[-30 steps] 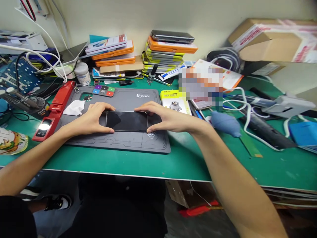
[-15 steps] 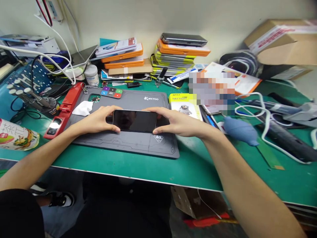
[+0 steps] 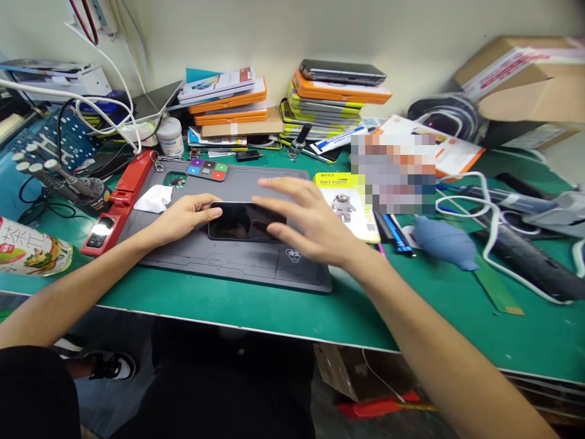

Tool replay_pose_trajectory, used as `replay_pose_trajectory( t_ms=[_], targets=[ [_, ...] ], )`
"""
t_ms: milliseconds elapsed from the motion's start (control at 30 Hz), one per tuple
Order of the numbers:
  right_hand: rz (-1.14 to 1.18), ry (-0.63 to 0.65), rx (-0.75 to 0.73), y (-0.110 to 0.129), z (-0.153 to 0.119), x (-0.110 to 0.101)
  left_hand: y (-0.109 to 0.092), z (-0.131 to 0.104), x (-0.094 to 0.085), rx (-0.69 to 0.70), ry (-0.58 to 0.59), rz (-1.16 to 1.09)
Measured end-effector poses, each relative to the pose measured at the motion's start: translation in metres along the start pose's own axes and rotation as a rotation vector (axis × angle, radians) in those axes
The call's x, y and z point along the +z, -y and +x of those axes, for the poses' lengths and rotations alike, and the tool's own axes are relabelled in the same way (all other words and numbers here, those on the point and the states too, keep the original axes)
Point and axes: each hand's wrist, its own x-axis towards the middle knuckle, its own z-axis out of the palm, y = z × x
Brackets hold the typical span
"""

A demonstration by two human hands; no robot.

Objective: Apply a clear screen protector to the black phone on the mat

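A smartphone [image 3: 242, 221] with a dark, reflective screen is over the grey work mat [image 3: 228, 267], its long side running left to right. My left hand [image 3: 189, 216] grips its left end, thumb on the front edge of the screen. Above the right part of the phone, my right hand [image 3: 304, 219] has its fingers spread and holds nothing; it is slightly blurred. Whether its fingertips touch the glass I cannot tell. Left of my left hand lies a crumpled white tissue [image 3: 153, 199] on the mat. A small tile-patterned holder [image 3: 207, 170] rests at the mat's back edge.
A red clamp-like tool [image 3: 121, 198] lies along the mat's left side. On the right are a yellow-and-white battery box [image 3: 350, 210] and a blue air blower [image 3: 445, 242]. Stacked cases [image 3: 324, 100] stand by the wall. A drink bottle [image 3: 34, 249] lies at the left.
My right hand has let go of the phone's right end and now hovers over it with fingers spread. My left thumb has moved up onto the screen's edge.
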Motion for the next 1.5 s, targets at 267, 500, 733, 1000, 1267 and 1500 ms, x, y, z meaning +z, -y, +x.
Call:
replay_pose_trajectory(
  t_ms=[267, 500, 733, 1000, 1267, 1500],
  targets=[
    [-0.24, 0.093, -0.173, 0.014, 0.002, 0.027, 0.01, 0.002, 0.003, -0.022, 0.022, -0.248],
    [-0.28, 0.022, -0.083, 0.01, 0.002, 0.031, 0.011, 0.002, 0.003, 0.014, -0.019, -0.176],
    [-0.303, 0.023, -0.026, 0.023, 0.011, 0.038, 0.009, 0.002, 0.002, 0.01, -0.044, -0.054],
    [-0.264, 0.063, -0.074, 0.028, 0.019, 0.038, 0.008, 0.001, 0.003, 0.02, -0.047, -0.022],
    [-0.255, -0.042, -0.225, 0.003, 0.007, 0.021, 0.003, -0.002, 0.003, 0.009, -0.065, 0.075],
    [-0.228, -0.097, -0.239, 0.006, 0.005, 0.016, 0.004, -0.001, 0.001, 0.007, -0.057, 0.088]
  ],
)
